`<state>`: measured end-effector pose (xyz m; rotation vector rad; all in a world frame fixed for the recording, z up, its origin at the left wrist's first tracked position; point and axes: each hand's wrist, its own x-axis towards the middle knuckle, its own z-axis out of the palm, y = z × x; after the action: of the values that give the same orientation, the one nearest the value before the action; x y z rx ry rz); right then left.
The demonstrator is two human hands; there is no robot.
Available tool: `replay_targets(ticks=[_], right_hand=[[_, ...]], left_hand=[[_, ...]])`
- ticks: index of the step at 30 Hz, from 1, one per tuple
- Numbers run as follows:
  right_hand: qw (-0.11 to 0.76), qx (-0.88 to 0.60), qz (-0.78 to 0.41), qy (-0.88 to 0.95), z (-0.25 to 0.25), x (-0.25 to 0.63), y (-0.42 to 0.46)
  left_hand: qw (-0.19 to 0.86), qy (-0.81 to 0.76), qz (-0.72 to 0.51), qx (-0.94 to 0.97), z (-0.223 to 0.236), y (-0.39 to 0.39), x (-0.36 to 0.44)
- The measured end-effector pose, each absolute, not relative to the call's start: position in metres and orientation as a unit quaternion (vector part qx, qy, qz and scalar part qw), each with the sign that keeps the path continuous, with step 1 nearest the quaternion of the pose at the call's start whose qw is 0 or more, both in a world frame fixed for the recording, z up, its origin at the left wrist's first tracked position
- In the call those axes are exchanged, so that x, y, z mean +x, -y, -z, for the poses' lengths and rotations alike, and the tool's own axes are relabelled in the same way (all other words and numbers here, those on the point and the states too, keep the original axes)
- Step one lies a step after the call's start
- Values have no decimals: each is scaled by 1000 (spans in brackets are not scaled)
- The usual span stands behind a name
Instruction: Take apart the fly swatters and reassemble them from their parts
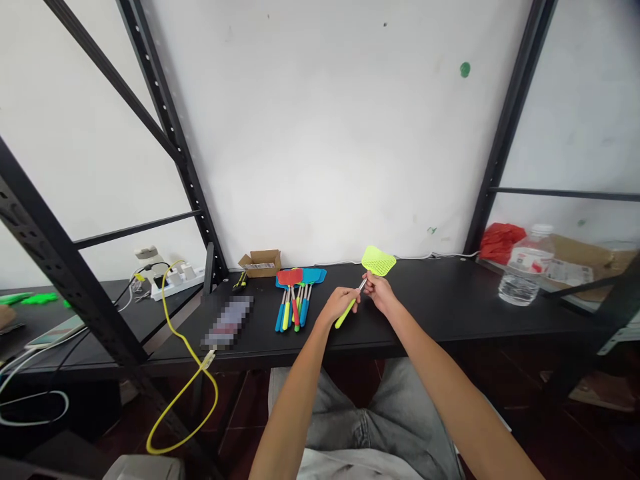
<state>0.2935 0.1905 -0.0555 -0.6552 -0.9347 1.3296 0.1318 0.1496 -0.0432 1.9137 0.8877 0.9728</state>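
Note:
A yellow-green fly swatter [377,261] is held over the black table [440,300] by both my hands. My left hand [339,305] is closed round its yellow handle at the lower end. My right hand [380,291] pinches the thin metal shaft just below the mesh head. To the left lies a pile of several fly swatters [296,297] with red and blue heads and blue, yellow and red handles.
A small open cardboard box [261,263] stands at the back by the wall. A phone [227,323] lies on the left with a yellow cable [187,373] plugged in. A water bottle [525,275] and red bag [501,241] are on the right. Black rack posts [185,167] flank the table.

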Motion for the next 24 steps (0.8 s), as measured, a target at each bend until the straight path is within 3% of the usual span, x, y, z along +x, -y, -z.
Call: replay_targets(ticks=[7,24], right_hand=[[625,-273,-615,396,50,300,-188],[617,-316,-567,444,61,295,-192]], left_hand=[[400,-331,-395,758,42,-145,131],[378,-356,-405,753,46,-148,129]])
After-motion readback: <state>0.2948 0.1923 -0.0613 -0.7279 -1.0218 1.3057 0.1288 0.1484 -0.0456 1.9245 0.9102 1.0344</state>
